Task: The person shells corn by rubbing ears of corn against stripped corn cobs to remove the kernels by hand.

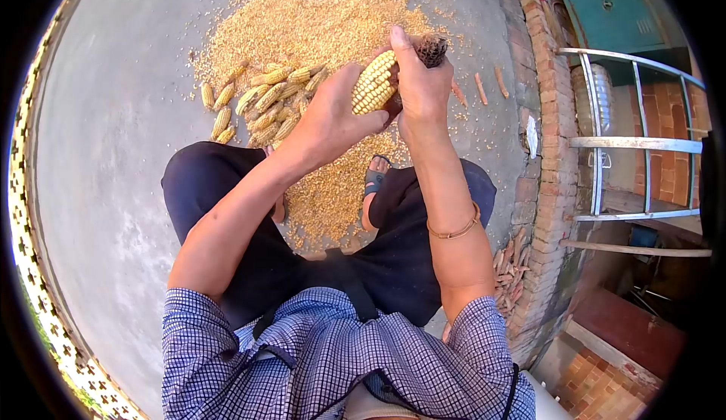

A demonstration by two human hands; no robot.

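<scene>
"Hands?"

"Left hand (335,110) curled round a yellow corn ear (373,83), fingertips hidden behind it. Right hand (425,83) clenched on a dark brown piece (432,51) with a rough, pitted end, pressed to the ear's right side."

"Ear's position?"

"Held up beyond the person's knees (203,169). Loose kernels (295,30) spread far, more lie near, between the feet (376,166)."

"Surroundings?"

"More ears (270,98) heaped left. Thin bare cobs (481,89) scattered right, short of the brick edging (556,140)."
</scene>
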